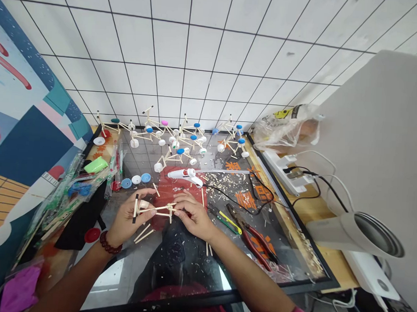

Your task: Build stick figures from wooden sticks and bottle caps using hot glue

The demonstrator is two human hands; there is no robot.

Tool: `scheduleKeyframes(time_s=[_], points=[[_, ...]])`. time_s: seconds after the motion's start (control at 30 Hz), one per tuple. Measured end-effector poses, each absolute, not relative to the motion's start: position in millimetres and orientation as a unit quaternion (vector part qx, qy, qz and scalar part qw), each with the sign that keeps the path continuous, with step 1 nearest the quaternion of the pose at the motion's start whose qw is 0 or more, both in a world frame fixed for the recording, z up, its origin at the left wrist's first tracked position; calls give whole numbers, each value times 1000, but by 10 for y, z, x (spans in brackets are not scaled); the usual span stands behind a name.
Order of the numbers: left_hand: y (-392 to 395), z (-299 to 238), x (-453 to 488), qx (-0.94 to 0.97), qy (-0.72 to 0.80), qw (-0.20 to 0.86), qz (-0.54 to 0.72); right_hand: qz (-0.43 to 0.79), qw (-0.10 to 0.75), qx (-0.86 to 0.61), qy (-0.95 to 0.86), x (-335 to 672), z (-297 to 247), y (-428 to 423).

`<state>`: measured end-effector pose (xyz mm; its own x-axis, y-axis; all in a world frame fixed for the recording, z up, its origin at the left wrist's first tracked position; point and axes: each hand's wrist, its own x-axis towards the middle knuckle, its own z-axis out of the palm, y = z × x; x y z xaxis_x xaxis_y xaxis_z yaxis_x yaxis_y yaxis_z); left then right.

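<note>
You have a small frame of pale wooden sticks (162, 214) between both hands: your left hand (125, 219) grips the end with the black-tipped crosspiece, and your right hand (193, 216) pinches the jointed end. The frame is raised just over the glossy dark glass counter (127, 266), with your right forearm crossing its black near edge. A stretch of glass runs from your hands back toward that edge, shared with loose pale sticks (143, 233) just below your left hand. Ahead of your right hand, the white glue gun (186, 175) bounds your forward room; beyond it, wheeled stick models (180, 152) stand toward the far edge. To the right of your right hand, the yellow cutter (230, 222) and the red-handled pliers (259, 244) narrow the way to the right edge. Left of your left hand, a round red cap (92, 235) lies near your wrist.
</note>
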<state>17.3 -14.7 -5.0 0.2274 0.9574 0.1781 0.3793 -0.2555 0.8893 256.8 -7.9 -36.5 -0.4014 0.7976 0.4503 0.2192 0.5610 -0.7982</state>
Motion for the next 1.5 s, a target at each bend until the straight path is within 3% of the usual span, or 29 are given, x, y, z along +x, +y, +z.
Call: scheduleKeyframes(time_s=[1.13,1.5], points=[[-68,-200,62,660,491,405,399,301,463,-376,-744,2581,-396,-51],[-54,-243,-11,686,442,396,420,354,477,-410,-692,2646,-353,-82]])
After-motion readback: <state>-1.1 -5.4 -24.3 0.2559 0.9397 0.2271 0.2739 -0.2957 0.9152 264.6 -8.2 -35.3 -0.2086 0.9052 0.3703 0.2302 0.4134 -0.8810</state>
